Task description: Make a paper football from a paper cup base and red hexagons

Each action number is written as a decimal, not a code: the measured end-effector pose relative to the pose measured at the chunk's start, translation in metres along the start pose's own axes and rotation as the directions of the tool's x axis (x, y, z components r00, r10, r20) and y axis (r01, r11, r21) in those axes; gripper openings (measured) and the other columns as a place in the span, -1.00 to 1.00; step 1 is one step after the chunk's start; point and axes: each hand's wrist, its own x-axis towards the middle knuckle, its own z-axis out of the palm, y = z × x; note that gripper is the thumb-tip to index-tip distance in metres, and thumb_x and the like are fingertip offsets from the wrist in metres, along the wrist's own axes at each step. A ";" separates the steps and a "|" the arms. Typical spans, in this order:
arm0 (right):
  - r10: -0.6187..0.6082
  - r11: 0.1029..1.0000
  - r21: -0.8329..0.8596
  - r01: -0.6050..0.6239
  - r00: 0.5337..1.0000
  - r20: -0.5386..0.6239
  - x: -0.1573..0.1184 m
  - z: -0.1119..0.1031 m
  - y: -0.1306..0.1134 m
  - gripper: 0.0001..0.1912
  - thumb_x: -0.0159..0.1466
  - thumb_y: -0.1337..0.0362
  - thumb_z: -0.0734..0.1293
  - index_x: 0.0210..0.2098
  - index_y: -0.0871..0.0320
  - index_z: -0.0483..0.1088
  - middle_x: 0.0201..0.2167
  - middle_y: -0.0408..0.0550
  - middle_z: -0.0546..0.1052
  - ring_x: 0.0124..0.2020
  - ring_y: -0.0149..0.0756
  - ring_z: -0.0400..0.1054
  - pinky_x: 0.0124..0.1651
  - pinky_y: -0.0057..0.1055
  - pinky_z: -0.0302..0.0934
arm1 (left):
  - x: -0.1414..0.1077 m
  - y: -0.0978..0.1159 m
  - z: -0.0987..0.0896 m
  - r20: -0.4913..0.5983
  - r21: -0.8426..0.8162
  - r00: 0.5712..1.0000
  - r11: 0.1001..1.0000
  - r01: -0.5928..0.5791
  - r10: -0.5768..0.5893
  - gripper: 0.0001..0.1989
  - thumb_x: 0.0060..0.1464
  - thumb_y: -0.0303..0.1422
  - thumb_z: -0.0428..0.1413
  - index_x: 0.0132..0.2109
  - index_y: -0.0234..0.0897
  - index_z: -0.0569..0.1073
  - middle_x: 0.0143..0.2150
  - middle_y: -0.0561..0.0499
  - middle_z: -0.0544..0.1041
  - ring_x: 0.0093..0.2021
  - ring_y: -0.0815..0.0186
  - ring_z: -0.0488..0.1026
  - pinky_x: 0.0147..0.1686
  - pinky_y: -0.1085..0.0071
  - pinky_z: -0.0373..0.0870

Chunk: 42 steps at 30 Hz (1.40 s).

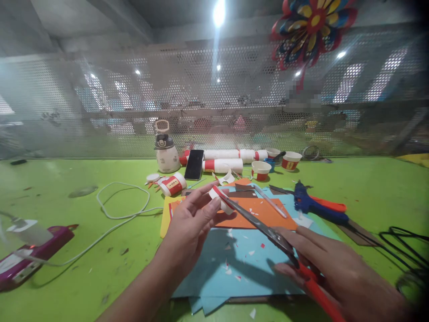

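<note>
Between the thumb and fingers of my left hand (197, 214) is a small white and red piece of paper cup (225, 205). My right hand (321, 261) grips a pair of scissors (268, 232) with red handles. The scissors' long metal blades point up and left, and their tips meet the edge of the cup piece. Whether the blades are closed on it I cannot tell. Below both hands lie a light blue sheet (201, 273) and an orange sheet (248, 217), sprinkled with tiny white and red scraps.
A blue hot glue gun (311, 203) lies at right, a clear pen (271, 201) on the sheets. Behind stand a phone (194, 164), a bottle (166, 154), paper cups (260, 171) and stacked cups (223, 166). At left, a white cable (117, 218) runs near a purple power strip (43, 250).
</note>
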 end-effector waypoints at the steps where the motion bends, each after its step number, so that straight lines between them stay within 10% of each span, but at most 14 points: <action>1: -0.004 1.000 0.001 0.004 1.000 0.007 0.000 0.000 0.000 -0.64 0.35 0.10 0.22 0.08 0.04 0.33 -0.15 0.06 0.56 -0.21 -0.10 0.48 -0.22 -0.22 0.41 | 0.000 0.000 0.000 0.000 -0.002 1.000 1.000 -0.003 0.003 -0.67 0.05 -0.40 0.22 -0.01 -0.31 0.47 -0.04 -0.16 0.55 -0.20 0.23 0.53 -0.14 0.25 0.48; 42: -0.098 0.969 -0.226 0.095 0.995 -0.002 -0.002 -0.010 0.003 -0.59 0.31 0.36 0.15 0.16 0.14 0.18 -0.17 0.12 0.48 -0.28 -0.12 0.45 -0.41 -0.31 0.37 | 0.000 -0.002 -0.001 -0.005 0.010 1.000 1.000 -0.003 0.003 -0.66 0.07 -0.42 0.21 0.02 -0.32 0.43 -0.11 -0.12 0.57 -0.18 0.27 0.53 -0.11 0.33 0.47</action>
